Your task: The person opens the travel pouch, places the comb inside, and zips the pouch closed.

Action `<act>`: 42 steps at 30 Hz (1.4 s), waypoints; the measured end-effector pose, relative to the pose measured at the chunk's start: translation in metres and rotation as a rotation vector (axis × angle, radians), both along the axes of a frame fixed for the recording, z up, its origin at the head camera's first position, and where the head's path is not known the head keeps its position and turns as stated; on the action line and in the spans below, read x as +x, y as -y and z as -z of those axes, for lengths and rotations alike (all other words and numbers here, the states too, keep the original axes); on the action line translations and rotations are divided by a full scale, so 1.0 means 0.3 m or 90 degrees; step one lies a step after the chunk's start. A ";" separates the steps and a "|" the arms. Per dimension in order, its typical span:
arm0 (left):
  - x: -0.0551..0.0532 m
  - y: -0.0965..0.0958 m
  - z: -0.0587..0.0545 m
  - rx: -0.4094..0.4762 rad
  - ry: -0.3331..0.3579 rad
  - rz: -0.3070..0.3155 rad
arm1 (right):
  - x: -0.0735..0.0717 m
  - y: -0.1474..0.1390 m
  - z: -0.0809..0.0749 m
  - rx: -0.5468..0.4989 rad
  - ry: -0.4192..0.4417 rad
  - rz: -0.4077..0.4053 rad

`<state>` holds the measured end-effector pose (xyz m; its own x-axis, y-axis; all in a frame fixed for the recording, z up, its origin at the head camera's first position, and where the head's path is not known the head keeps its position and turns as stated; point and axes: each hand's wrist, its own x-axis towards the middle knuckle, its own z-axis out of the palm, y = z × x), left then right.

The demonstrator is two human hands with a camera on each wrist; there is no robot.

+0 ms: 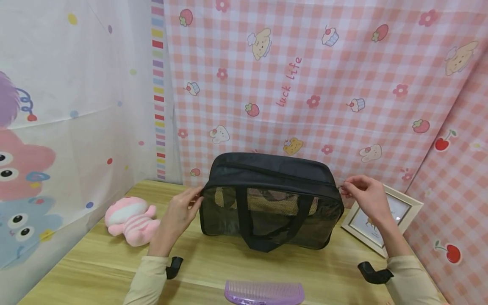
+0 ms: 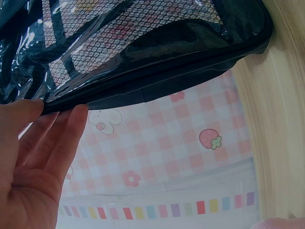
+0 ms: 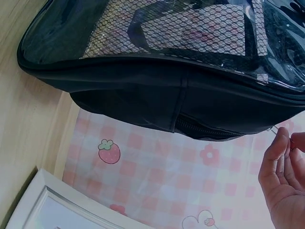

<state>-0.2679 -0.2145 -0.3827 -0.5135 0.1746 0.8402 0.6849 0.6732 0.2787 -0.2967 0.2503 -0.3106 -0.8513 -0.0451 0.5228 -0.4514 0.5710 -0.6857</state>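
A black toiletry bag point(image 1: 272, 183) with clear front panel, mesh and two straps stands upright on the wooden table. My left hand point(image 1: 179, 216) pinches its upper left edge; the left wrist view shows the thumb in front and fingers point(image 2: 71, 129) behind the dark piping. At the bag's right end, my right hand point(image 1: 366, 197) holds a small metal zipper pull point(image 3: 273, 129) between thumb and fingertips. From there the zipper point(image 1: 267, 170) runs along the top of the bag. A short stretch of zipper teeth shows on its right side in the right wrist view.
A pink plush toy point(image 1: 133, 222) lies left of the bag. Behind my right forearm a framed picture point(image 1: 409, 203) leans by the wall. In front lies a purple comb point(image 1: 264, 292). Patterned cloth point(image 1: 324, 127) hangs close behind the table.
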 end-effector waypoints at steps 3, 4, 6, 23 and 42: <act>0.001 0.002 0.001 0.001 -0.002 0.001 | 0.001 0.002 -0.008 0.008 0.003 -0.007; 0.003 0.002 0.001 0.002 -0.005 0.003 | 0.001 0.002 -0.010 0.010 0.003 -0.009; 0.004 0.003 0.000 0.003 -0.008 0.005 | 0.003 0.003 -0.013 0.014 0.002 -0.011; -0.002 -0.002 -0.002 0.002 -0.003 0.013 | 0.011 0.006 -0.035 0.057 0.010 -0.006; 0.002 0.004 -0.004 0.009 0.016 -0.002 | 0.008 0.029 -0.081 0.117 0.009 -0.020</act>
